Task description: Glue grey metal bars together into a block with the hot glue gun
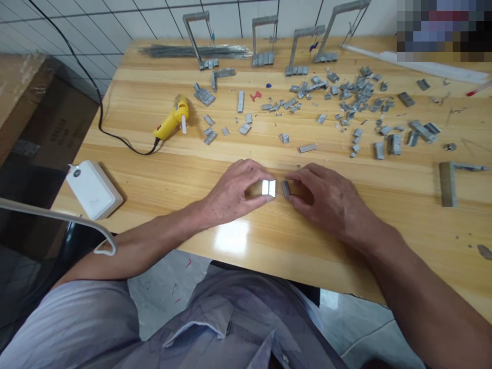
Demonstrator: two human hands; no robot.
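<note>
Table [172,169]: pale wood; both hands work above its near part, close to the person's grey shirt [230,328].
Left hand [234,189]: thumb and fingertips pinch a shiny metal piece [265,188] by its near and far edges, parted only by the piece itself.
Shiny metal piece: bright with glare, a dark line down its middle, held out at the fingertips towards the right hand.
Right hand [334,200]: thumb and fingertips pinch a narrow grey piece [285,188] at its two ends, again parted only by what they hold.
Grey piece: slightly tilted, just beside the shiny one, a small gap between them.
Metal bits [359,92]: scattered thickly beyond the right hand; one flat strip [308,148] lies alone, nearer the hands.
Metal frames [265,21]: four, upright in a row along the back, before the tiled wall [223,20].
Thin rods [165,50]: bundled flat by the leftmost frame.
Glue gun [169,123]: yellow, black cord, beyond the left hand.
White box [96,189]: at the table's left side.
Metal bracket [447,184]: well to the right of the right hand.
</note>
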